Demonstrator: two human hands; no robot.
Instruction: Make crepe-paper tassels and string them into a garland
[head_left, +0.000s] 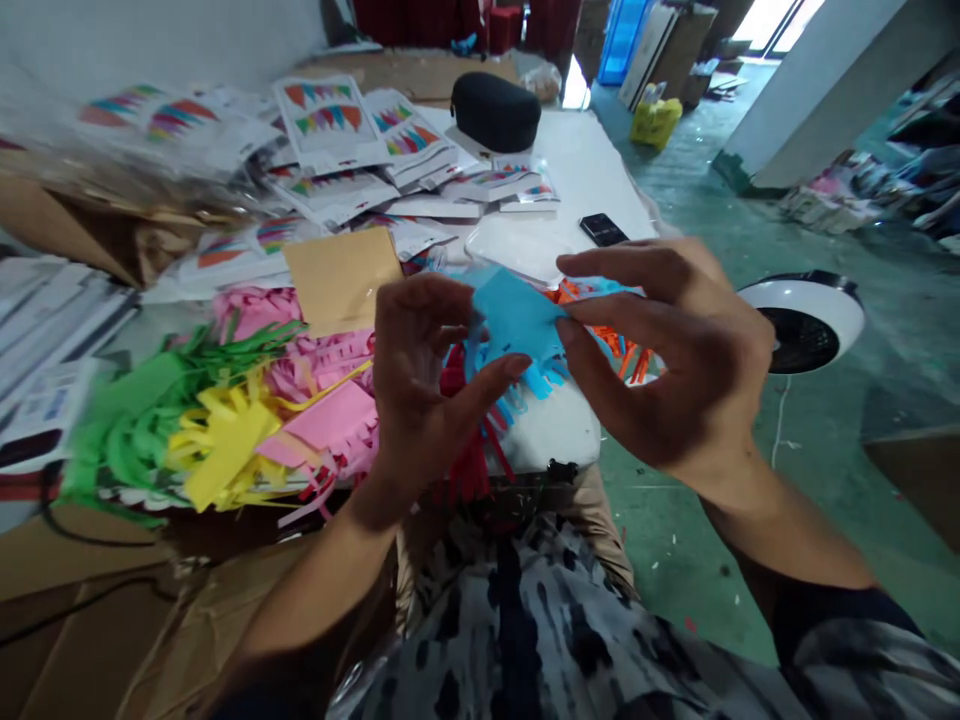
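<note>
Both hands hold a blue tissue paper tassel (514,312) in front of me, above the table's near edge. My left hand (424,375) is closed around its left side, fingers behind and thumb in front. With thumb and index finger, my right hand (667,350) pinches the right corner of the blue paper. Cut strips hang below the blue sheet. Under and behind it lie orange fringes (634,355) and dark red strips (472,460). To the left are pink fringed paper (330,420), yellow fringed paper (229,440) and green fringed paper (142,400).
Printed packages (330,125) are heaped at the back left of the white table (577,160). A black case (495,110), a phone (602,230) and a tan card (345,280) lie there too. A white fan (806,320) stands right, cardboard (82,620) lower left.
</note>
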